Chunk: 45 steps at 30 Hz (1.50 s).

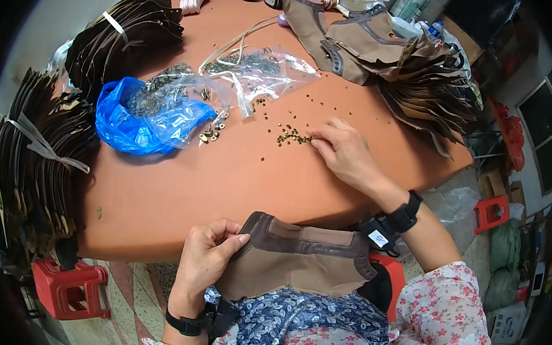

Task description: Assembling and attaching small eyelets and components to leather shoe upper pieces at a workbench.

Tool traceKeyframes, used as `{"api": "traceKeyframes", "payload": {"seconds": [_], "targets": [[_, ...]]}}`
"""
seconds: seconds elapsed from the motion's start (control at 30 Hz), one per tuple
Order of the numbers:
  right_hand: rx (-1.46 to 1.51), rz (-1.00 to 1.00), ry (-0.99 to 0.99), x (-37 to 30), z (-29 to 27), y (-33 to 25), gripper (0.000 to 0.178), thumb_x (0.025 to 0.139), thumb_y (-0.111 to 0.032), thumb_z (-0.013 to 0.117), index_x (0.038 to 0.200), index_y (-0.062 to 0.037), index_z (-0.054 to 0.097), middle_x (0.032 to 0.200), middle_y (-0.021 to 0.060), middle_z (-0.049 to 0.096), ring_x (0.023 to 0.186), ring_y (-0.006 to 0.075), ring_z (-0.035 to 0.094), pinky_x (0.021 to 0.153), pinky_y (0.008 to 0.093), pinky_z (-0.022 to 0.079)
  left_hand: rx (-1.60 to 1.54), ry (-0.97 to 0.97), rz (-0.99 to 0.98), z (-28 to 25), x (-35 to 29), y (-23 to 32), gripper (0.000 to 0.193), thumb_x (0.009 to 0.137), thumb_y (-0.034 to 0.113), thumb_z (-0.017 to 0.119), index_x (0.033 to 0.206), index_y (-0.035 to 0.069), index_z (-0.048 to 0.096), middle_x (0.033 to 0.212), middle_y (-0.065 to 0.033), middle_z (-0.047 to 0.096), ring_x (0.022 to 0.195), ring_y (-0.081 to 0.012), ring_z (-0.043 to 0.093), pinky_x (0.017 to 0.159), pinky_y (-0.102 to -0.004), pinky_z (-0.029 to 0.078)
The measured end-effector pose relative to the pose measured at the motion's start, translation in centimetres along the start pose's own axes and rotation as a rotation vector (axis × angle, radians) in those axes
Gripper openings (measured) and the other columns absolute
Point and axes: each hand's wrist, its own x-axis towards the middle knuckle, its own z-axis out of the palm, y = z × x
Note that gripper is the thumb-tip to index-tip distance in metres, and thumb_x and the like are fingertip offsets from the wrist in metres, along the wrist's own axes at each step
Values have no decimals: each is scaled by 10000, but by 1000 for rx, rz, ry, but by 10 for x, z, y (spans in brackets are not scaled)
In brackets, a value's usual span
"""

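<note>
My left hand (211, 252) grips a shoe upper (289, 259) by its left end, thumb on top. The upper is tan with dark brown trim and eyelet holes at both ends, and it lies over my lap at the table's front edge. Out on the table my right hand (345, 153) is closed in a pinch at the right side of a small pile of brass-coloured eyelets (289, 135). Whatever is between those fingertips is too small to make out. More eyelets lie scattered around the pile.
On the orange table (160, 210) sit a blue plastic bag (123, 131) and a clear bag (263, 70) of small metal parts. Tied stacks of dark uppers (123, 36) line the left. Loose uppers (420, 86) pile up back right. Red stools (70, 289) stand below.
</note>
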Motion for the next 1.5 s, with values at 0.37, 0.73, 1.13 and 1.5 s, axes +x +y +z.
{"api": "traceKeyframes", "payload": {"seconds": [0.37, 0.73, 1.13, 1.5], "targets": [[-90, -307, -110, -15, 4, -3, 171, 840, -133, 625, 996, -104, 691, 1062, 55, 649, 1021, 246, 592, 876, 393, 437, -23, -16, -30, -1, 2, 0, 99, 863, 41, 656, 900, -50, 670, 719, -6, 657, 643, -24, 543, 565, -176, 421], [76, 62, -106, -8, -17, -2, 88, 811, -81, 648, 836, 4, 642, 761, 132, 627, 664, 250, 597, 609, 342, 464, -11, -13, -37, -1, 2, 1, 96, 861, 39, 660, 898, -49, 670, 717, -4, 654, 644, -23, 540, 575, -174, 421], [-14, -122, -156, 18, 4, -14, 94, 817, -115, 624, 842, -32, 658, 864, 119, 624, 884, 307, 587, 769, 412, 475, -37, -9, -38, 0, 2, 2, 102, 861, 28, 651, 911, -59, 670, 732, -16, 665, 650, -33, 562, 580, -178, 436], [-97, -244, -127, 29, 27, -12, 99, 817, -122, 653, 817, -26, 632, 817, 103, 593, 829, 291, 570, 733, 392, 466, -50, -24, -34, 0, 3, 0, 113, 859, 37, 653, 920, -56, 675, 737, -28, 669, 647, -37, 559, 570, -194, 440]]}}
